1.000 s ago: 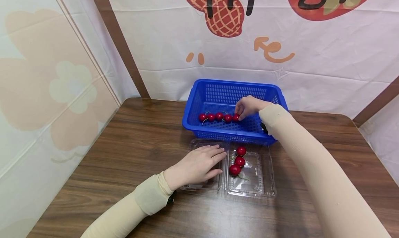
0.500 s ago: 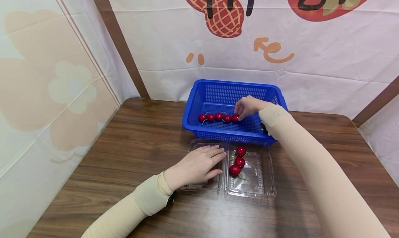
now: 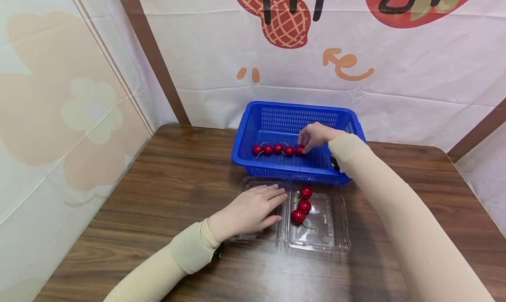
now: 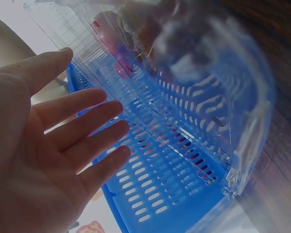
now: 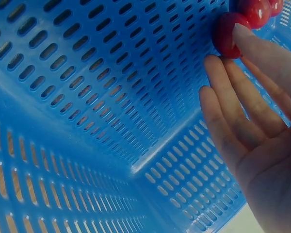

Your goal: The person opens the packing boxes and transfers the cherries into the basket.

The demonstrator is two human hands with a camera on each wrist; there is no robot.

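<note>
End cherry (image 3: 299, 151) pinched at tips of right grip (image 3: 315, 134), inside blue basket (image 3: 284, 165)

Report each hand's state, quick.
Left hand: open, over the clear box.
Right hand: holding a cherry in the basket.

A brown wood-grain table with a smooth, faintly glossy top (image 3: 178, 170) fills much of the lower half of the head view, its grain streaked darker. Its far corners are rounded, one left of centre, the other toward the right edge, and a pale sheen lies at lower centre. Directly on it stands a blue rectangular slotted plastic basket (image 3: 276, 165), at frame centre. Just below that, an open clear plastic clamshell container (image 3: 322, 231) lies with its two halves side by side.
</note>
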